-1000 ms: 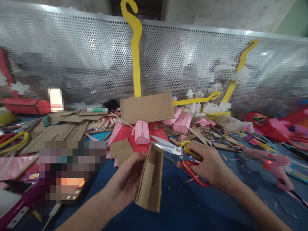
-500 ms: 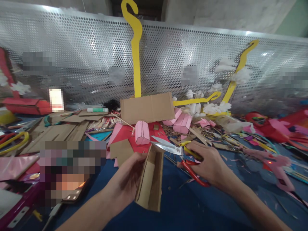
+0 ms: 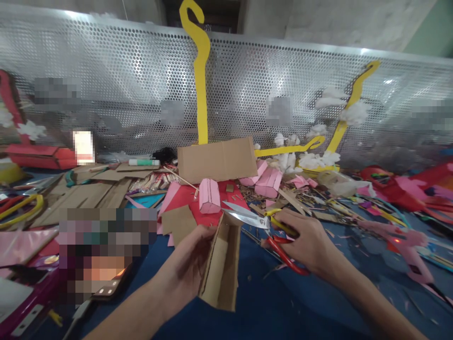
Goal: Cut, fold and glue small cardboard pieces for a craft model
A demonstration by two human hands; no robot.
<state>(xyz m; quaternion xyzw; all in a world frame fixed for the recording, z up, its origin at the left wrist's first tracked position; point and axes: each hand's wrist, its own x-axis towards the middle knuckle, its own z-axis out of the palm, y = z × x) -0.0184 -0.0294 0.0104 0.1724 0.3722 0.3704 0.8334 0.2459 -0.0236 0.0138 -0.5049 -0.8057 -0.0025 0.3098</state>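
Observation:
My left hand (image 3: 189, 259) is closed on a folded piece of brown cardboard (image 3: 221, 269), bent into an open channel and held tilted above the blue table. In my right hand (image 3: 304, 238) is a pair of scissors (image 3: 253, 218) with one yellow and one red handle. The blades stand apart, pointing left, at the far end of the cardboard; whether they touch it I cannot tell. Just beyond the blades a small pink folded box (image 3: 209, 196) rests on a red sheet (image 3: 184, 193). A flat cardboard scrap (image 3: 179, 222) lies beside my left hand.
A cardboard panel (image 3: 217, 160) with a tall yellow hook shape (image 3: 201, 94) stands behind. Pink box pieces (image 3: 268, 182) and many scraps lie around it. At right is a pink glue gun (image 3: 406, 245) with a lit red light. A perforated metal screen (image 3: 141, 89) closes off the back.
Almost nothing differs. Both hands, the cardboard and the parted scissors keep their places, while the view shifts very slightly.

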